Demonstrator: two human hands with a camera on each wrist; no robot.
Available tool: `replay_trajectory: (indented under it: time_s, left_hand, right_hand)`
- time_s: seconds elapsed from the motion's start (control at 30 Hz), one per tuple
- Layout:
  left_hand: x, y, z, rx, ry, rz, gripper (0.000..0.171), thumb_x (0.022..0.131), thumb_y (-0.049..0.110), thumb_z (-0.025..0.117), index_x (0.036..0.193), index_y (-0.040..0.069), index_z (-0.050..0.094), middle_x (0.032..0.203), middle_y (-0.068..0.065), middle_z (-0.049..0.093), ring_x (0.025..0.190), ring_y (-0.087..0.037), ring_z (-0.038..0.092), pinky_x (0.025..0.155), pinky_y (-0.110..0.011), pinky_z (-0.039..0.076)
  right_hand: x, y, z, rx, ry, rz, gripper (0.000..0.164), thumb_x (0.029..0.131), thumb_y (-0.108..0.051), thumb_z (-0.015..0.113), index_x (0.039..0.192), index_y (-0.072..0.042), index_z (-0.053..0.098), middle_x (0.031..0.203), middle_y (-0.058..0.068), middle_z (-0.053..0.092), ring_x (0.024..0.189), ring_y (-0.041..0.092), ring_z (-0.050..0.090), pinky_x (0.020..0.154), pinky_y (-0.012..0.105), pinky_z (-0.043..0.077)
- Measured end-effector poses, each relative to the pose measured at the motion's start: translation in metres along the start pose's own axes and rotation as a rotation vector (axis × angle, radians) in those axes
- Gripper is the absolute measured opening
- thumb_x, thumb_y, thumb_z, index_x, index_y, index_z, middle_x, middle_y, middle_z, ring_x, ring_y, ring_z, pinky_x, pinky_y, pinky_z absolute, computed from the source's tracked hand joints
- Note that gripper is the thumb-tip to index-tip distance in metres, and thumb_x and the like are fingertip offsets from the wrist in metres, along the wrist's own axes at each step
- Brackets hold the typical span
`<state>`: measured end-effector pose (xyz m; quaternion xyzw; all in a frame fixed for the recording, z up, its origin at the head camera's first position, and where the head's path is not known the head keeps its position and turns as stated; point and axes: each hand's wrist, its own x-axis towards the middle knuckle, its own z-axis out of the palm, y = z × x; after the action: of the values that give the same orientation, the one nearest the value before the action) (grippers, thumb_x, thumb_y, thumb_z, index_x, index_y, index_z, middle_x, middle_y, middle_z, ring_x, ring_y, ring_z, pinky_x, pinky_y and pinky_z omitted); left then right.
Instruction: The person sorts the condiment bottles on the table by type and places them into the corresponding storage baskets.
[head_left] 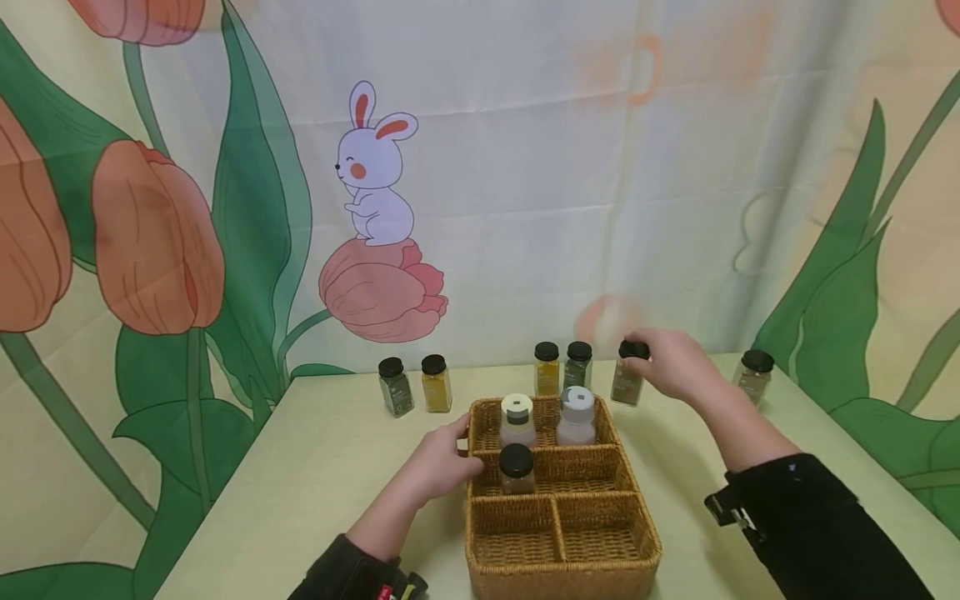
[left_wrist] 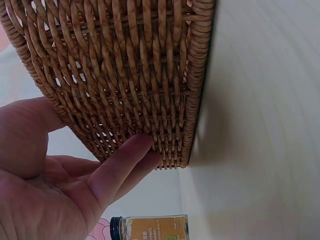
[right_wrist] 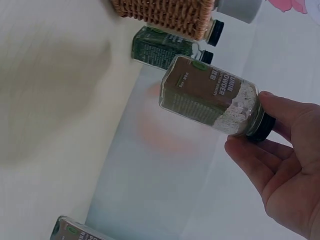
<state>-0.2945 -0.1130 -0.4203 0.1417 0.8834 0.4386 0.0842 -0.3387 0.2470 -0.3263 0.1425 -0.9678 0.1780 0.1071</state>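
Note:
My right hand (head_left: pixel 678 367) pinches the black cap of a cumin powder jar (right_wrist: pixel 207 97) between thumb and fingers. In the right wrist view the jar's base shows against the curtain, clear of the tabletop. My left hand (head_left: pixel 437 467) grips the left wall of a divided wicker basket (head_left: pixel 562 575), thumb at the rim and fingers against the outer weave (left_wrist: pixel 125 95). Two white-capped bottles, one left (head_left: pixel 517 425) and one right (head_left: pixel 576 421), stand in the basket's back compartment. A black-capped jar (head_left: pixel 517 471) stands in the middle one.
Behind the basket stand a yellow jar (head_left: pixel 547 371) and a green jar (head_left: pixel 578 367). Another green jar (head_left: pixel 396 387) and a turmeric powder jar (head_left: pixel 437 385) are at the back left. One more brown-labelled jar (head_left: pixel 752 377) sits far right. A printed curtain (head_left: pixel 510 208) hangs behind the table.

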Motion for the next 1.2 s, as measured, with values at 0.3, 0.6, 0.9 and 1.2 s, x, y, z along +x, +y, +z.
replay_trajectory:
  time_s: [0.3,0.6,0.9,1.2]
  left_hand:
    - [0.0,0.002,-0.001,0.004,-0.003,-0.004,0.082,0.079,0.012,0.066,0.153,0.01,0.03,0.143,-0.016,0.05,0.11,-0.032,0.066,0.08,-0.038,0.057]
    - [0.001,0.001,-0.001,-0.005,-0.004,0.003,0.08,0.08,0.011,0.066,0.152,0.009,0.031,0.142,-0.017,0.051,0.11,-0.034,0.066,0.081,-0.042,0.057]
    - [0.001,0.0,0.0,-0.009,-0.007,-0.002,0.082,0.08,0.012,0.066,0.153,0.008,0.029,0.143,-0.017,0.05,0.109,-0.033,0.066,0.08,-0.04,0.058]
    - [0.001,0.001,0.0,-0.011,-0.008,-0.001,0.081,0.081,0.011,0.066,0.153,0.008,0.028,0.143,-0.018,0.05,0.108,-0.032,0.067,0.078,-0.038,0.058]
  right_hand:
    - [-0.006,-0.009,-0.011,-0.008,0.04,-0.048,0.039,0.091,-0.023,0.066,0.126,-0.006,0.062,0.115,0.018,0.067,0.1,0.039,0.064,0.077,0.05,0.05]
    - [-0.01,-0.019,-0.019,-0.001,0.036,-0.064,0.043,0.091,-0.025,0.066,0.129,-0.006,0.061,0.122,0.02,0.065,0.108,0.042,0.062,0.086,0.055,0.049]
    - [-0.015,-0.03,-0.026,-0.001,0.028,-0.071,0.045,0.091,-0.027,0.066,0.131,-0.007,0.06,0.125,0.018,0.065,0.11,0.041,0.062,0.089,0.055,0.049]
    - [-0.021,-0.043,-0.032,-0.016,0.023,-0.088,0.044,0.09,-0.028,0.068,0.129,-0.01,0.062,0.112,0.014,0.071,0.096,0.031,0.067,0.076,0.046,0.051]
